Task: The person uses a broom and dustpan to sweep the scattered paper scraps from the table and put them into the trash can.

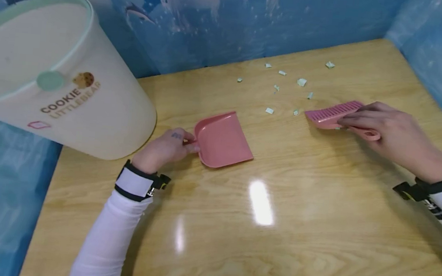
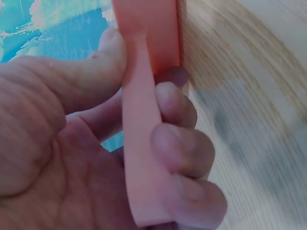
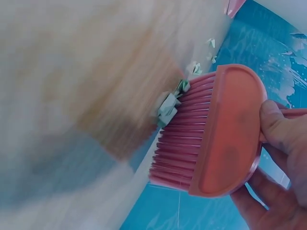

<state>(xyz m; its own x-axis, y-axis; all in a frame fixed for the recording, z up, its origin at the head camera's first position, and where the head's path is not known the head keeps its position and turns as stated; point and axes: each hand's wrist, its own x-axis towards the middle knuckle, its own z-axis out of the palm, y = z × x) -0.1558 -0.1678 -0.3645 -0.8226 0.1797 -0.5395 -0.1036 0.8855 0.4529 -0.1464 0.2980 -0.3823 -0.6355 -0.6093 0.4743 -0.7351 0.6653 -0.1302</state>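
My left hand [image 1: 166, 150] grips the handle of a pink dustpan [image 1: 226, 140], which lies on the wooden table with its wide lip facing right. In the left wrist view, the fingers curl round the dustpan handle [image 2: 141, 129] and the thumb presses its side. On the right, my right hand [image 1: 397, 131] holds a small pink brush [image 1: 335, 114] by its handle, bristles pointing left. Several small pale green paper scraps [image 1: 301, 82] are scattered between the brush and the back wall. In the right wrist view, a few scraps [image 3: 168, 110] appear at the bristle tips [image 3: 160, 158].
A tall white bin [image 1: 106, 97] with a mint rim stands at the table's back left, close beside my left hand. Blue walls with sea pictures [image 1: 199, 26] border the back and right of the table [image 1: 212, 242].
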